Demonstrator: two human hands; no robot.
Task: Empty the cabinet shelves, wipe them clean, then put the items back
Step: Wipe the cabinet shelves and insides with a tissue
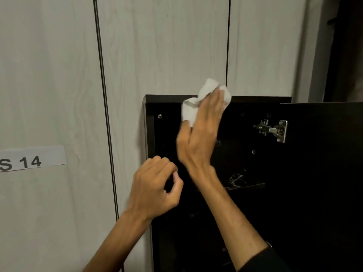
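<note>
A dark wall cabinet [261, 99] hangs on a pale wood-grain wall, its door [324, 173] swung open to the right. My right hand [200, 132] holds a crumpled white cloth [193, 107] against the upper inside of the cabinet, near its top edge, fingers stretched over the cloth. My left hand [155, 189] hovers at the cabinet's left side edge, fingers loosely curled and holding nothing. One shelf [247, 186] shows dimly inside, with pale smears on it. The rest of the interior is too dark to make out.
A metal hinge [273, 130] joins the door to the cabinet's right side. A paper label reading "S 14" [31, 159] is stuck on the wall at the left. Dark vertical seams [104, 107] divide the wall panels.
</note>
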